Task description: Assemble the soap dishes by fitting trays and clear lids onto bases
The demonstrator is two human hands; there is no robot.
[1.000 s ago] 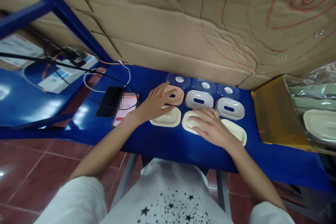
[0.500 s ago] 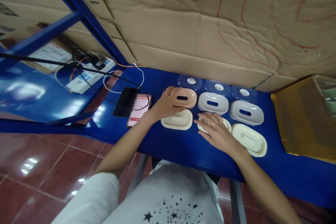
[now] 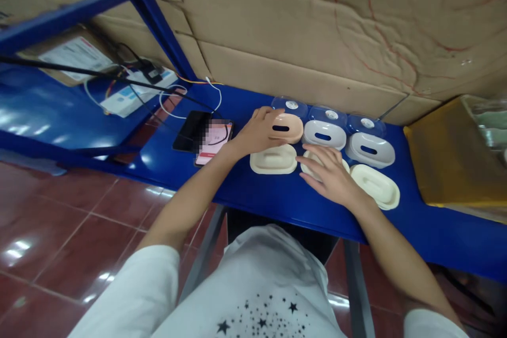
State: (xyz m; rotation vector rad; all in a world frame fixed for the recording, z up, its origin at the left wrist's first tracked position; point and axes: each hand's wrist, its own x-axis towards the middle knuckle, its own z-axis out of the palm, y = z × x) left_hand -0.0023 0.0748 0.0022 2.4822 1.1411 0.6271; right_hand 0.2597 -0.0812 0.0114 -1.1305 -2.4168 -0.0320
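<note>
My left hand [image 3: 259, 131] spans the left end of a peach oval tray with a slot [image 3: 292, 132], fingers at its back edge and thumb at its front. My right hand [image 3: 330, 173] rests over the middle cream oval base [image 3: 312, 162], fingers spread, covering much of it. Another cream base [image 3: 273, 159] lies in front of the peach tray, and a third cream base [image 3: 376, 186] sits to the right. Two white slotted trays, one in the middle [image 3: 324, 128] and one at the right [image 3: 374, 142], continue the peach tray's row. Behind stand clear lids with round stickers [image 3: 330, 114].
Two phones, one dark [image 3: 190, 129] and one with a lit screen [image 3: 217, 142], lie left on the blue table [image 3: 269, 198]. Cables cross there toward a power strip [image 3: 129, 97]. A taped carton [image 3: 439, 163] stands right; cardboard [image 3: 277, 37] lines the back.
The camera view has shifted, so the table sits higher in the picture. My left hand stays at the peach tray and my right hand over the middle base, its fingers slightly more spread.
</note>
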